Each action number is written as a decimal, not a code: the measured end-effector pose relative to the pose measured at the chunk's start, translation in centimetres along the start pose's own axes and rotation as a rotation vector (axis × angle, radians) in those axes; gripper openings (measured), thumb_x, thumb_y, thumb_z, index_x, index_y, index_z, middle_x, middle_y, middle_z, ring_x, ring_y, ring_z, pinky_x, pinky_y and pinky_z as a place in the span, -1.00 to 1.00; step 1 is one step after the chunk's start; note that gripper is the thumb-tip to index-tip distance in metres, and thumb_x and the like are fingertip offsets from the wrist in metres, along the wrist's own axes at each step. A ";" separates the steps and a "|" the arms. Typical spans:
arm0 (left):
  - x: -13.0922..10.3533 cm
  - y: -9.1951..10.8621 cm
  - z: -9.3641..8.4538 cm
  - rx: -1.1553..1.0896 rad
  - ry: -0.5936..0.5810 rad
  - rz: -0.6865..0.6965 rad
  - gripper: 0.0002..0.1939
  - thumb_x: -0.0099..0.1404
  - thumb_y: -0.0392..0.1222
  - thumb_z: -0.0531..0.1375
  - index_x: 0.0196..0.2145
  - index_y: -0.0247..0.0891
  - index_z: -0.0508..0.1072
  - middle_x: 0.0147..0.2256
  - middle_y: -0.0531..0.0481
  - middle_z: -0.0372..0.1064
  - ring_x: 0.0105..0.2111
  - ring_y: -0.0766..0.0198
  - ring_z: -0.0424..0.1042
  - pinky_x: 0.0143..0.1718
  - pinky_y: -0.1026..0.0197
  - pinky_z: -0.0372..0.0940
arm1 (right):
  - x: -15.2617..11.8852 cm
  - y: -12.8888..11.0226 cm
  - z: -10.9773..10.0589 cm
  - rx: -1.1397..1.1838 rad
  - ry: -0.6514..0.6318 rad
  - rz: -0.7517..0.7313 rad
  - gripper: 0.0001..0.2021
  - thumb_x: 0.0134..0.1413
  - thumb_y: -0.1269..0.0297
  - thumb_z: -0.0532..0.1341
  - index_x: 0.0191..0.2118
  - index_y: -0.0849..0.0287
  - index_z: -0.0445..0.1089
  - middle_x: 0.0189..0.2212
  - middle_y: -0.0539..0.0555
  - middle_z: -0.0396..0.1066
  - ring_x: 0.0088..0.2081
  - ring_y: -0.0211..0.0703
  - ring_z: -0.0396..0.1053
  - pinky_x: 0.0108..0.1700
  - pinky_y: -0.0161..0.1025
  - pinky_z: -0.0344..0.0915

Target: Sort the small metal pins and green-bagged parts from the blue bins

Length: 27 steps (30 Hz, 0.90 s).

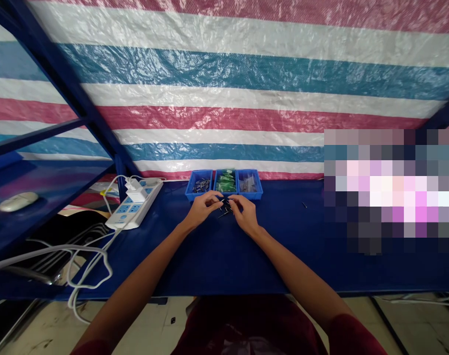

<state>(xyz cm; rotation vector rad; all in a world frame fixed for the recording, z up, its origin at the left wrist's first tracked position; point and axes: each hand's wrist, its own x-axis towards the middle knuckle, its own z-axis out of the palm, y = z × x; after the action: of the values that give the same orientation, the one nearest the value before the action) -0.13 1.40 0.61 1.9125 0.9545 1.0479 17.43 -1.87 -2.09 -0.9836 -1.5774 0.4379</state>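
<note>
My left hand [202, 208] is closed in a pinch, thumb and forefinger near each other. What it holds, if anything, is too small to make out. Facing it a short way off, my right hand [245, 213] is also pinched, its fingertips over the same spot. Between and below them lies a small pile of dark, thin screw-like pieces [226, 212] on the blue table [224, 261]. Just beyond my fingers stand three blue bins in a row: a left bin [189, 193] with similar pieces, a middle bin [226, 194] with green packets, and a right bin [253, 196] with clear bags.
On the left lies a white power strip [133, 209] with a plugged-in adapter [136, 191] and loose white cables [87, 283]. A single screw-like piece [304, 204] lies to the right. A white mouse [18, 201] rests on a side shelf. Striped sheeting hangs behind; the far right is pixelated.
</note>
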 end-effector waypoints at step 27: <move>0.1 0.4 0.5 -0.112 0.092 -0.044 -0.72 0.13 0.00 0.29 -0.40 -0.33 0.50 -0.54 0.00 0.41 -0.57 0.34 0.36 -0.51 0.29 0.31 | 0.1 0.2 0.0 -0.026 -0.061 0.070 -0.72 0.24 0.10 0.06 -0.30 0.16 0.40 -0.50 0.02 0.38 -0.52 -0.25 0.30 -0.41 -0.30 0.26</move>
<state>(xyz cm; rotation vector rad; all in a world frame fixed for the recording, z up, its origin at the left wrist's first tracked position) 0.47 1.14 0.81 1.7571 0.9639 1.1483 17.46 -1.71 -2.19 -1.0571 -1.6103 0.5011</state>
